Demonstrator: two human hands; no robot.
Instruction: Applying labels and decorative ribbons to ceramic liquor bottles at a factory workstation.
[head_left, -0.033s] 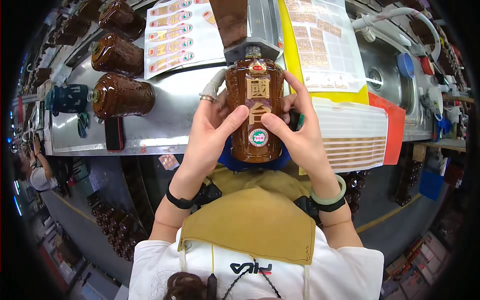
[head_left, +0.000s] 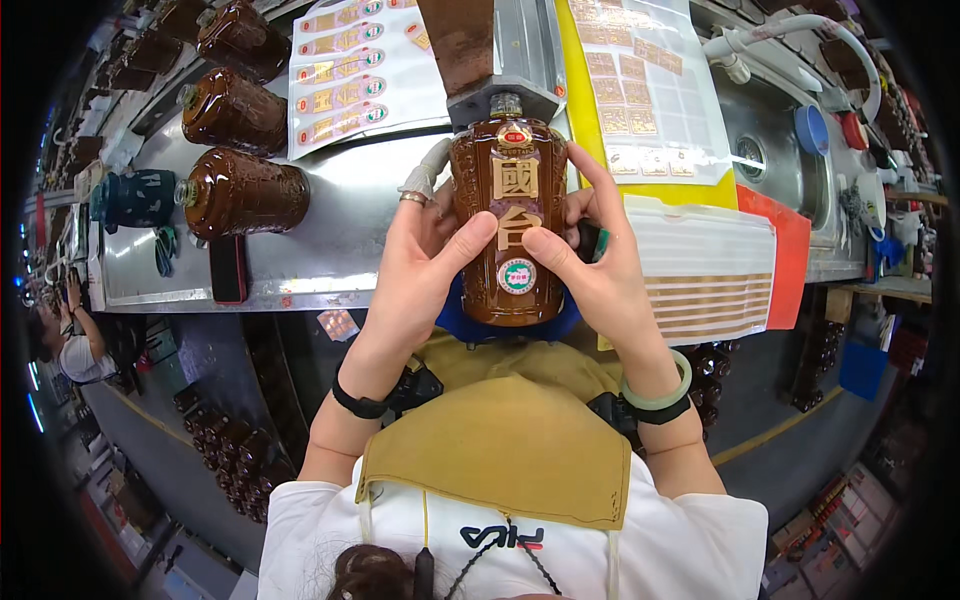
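Observation:
A brown glass bottle point(head_left: 511, 280) with gold characters and a round green-and-white sticker lies face up between my hands, its neck pointing away from me. My left hand point(head_left: 425, 250) wraps the bottle's left side, thumb pressed on the front; a ring and white finger covers show on it. From the right, my right hand point(head_left: 600, 245) grips the other side, its thumb on the lower gold character. Something dark green sits by its fingers. The bottle's neck rests at a metal holder point(head_left: 540, 100). Behind it on the left lies a sheet of gold label stickers point(head_left: 340, 75).
Several brown bottles point(head_left: 245, 192) lie on the metal bench at left, near a dark green jar point(head_left: 138, 198) and a phone point(head_left: 228, 268). To the right are a translucent sticker sheet point(head_left: 650, 110), a striped strip stack point(head_left: 700, 285) and a sink point(head_left: 750, 130) with a white hose point(head_left: 800, 28).

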